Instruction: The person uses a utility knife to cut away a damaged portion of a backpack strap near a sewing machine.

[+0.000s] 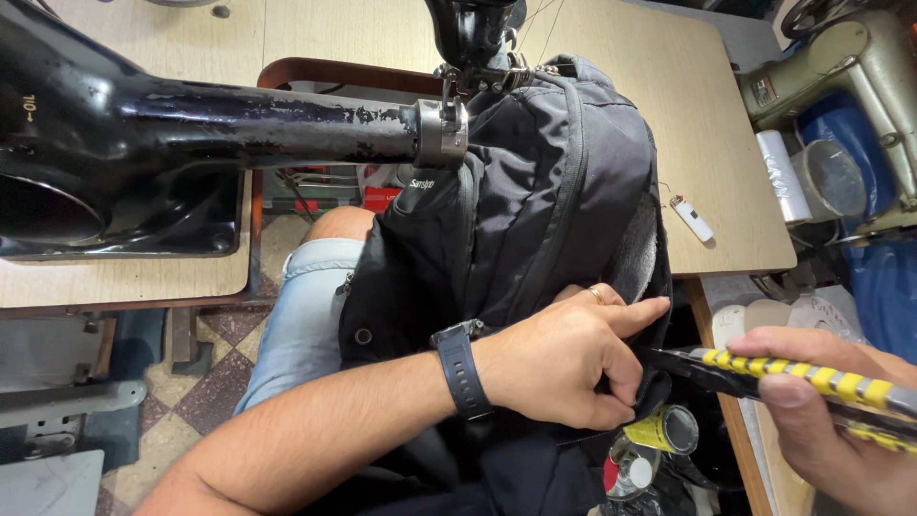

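Note:
A black backpack [544, 182] hangs over the free arm of a black sewing machine [191, 115], its top under the needle head. My left hand [564, 358], with a ring and a dark wristwatch, pinches the backpack's lower edge between thumb and fingers, index finger pointing right. My right hand [826, 420] grips a black tool with a yellow-striped handle [793, 377], its dark tip touching the fabric just right of my left fingers.
A wooden table [707, 115] carries a small white lighter [692, 218]. A second grey-green sewing machine [860, 67], a white roll and a clear container stand at the right. A yellow-labelled can [666, 429] sits below. My knee in light denim shorts [306, 306] is under the machine.

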